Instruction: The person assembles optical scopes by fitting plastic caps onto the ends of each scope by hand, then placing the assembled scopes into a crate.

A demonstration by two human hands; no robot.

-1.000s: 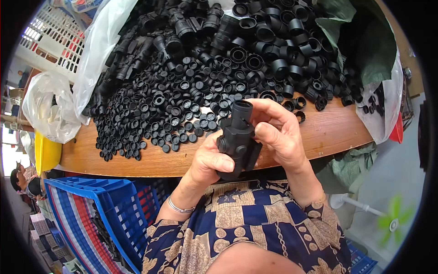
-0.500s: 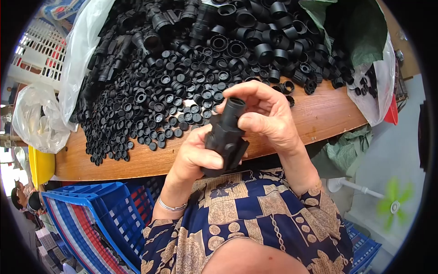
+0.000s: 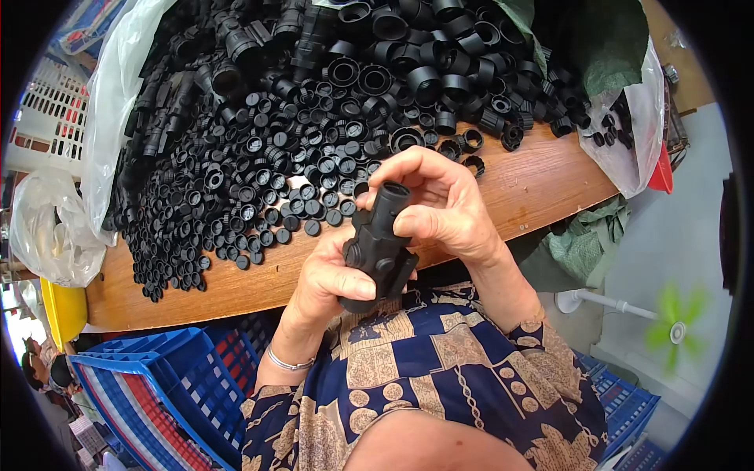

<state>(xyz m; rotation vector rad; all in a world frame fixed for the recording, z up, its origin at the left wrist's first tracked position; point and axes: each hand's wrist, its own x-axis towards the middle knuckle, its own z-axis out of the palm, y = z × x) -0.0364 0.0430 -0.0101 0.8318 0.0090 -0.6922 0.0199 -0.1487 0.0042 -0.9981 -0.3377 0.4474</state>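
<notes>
Black tube (image 3: 379, 250) tilted, by tabletop (image 3: 259, 292) near edge. Left hand (image 3: 331, 276) wraps lower body; right hand (image 3: 452, 213) holds upper end, far-side contact apparently light. Drop risk: left grip loosening.

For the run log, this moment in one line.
left hand: grips black scope-like part | right hand: at its open end | small caps: piled beyond

brown wood-grain table (image 3: 542, 177), its near edge curved in this view. directly on it lies a broad heap of black parts: small round caps (image 3: 243, 212) at left and centre, larger rings (image 3: 440, 82) toward the far right, and longer tubular bodies (image 3: 169, 110) at the far left.
</notes>
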